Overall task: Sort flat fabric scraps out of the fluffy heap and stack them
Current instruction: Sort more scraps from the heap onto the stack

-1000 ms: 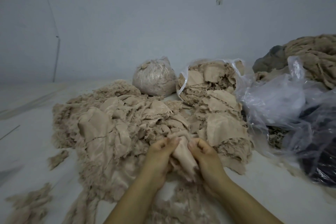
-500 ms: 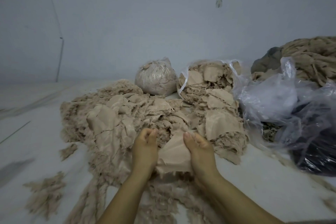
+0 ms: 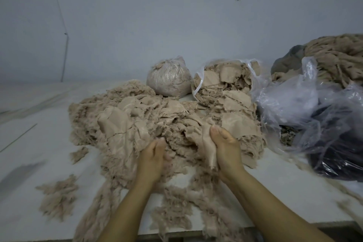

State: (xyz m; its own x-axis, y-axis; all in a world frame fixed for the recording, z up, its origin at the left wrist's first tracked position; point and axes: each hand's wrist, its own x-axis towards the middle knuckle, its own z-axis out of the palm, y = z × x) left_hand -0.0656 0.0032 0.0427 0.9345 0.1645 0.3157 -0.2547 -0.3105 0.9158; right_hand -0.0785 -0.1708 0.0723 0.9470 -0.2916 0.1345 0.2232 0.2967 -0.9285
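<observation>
Centrally, the big beige fluffy heap of frayed fabric (image 3: 137, 124) sprawls over the pale worktop (image 3: 39, 143). At about five o'clock of it, the right hand (image 3: 225, 149) grips a flat beige fabric scrap (image 3: 206, 143), thumb pressed on top. The left hand (image 3: 155, 157) lies at the heap's six o'clock edge, fingers curled into the fluff; whether it grasps anything cannot be told. At one o'clock sits an open clear plastic bag of flat beige scraps (image 3: 222, 86), with a tied bag of fluff (image 3: 169, 78) beside it.
</observation>
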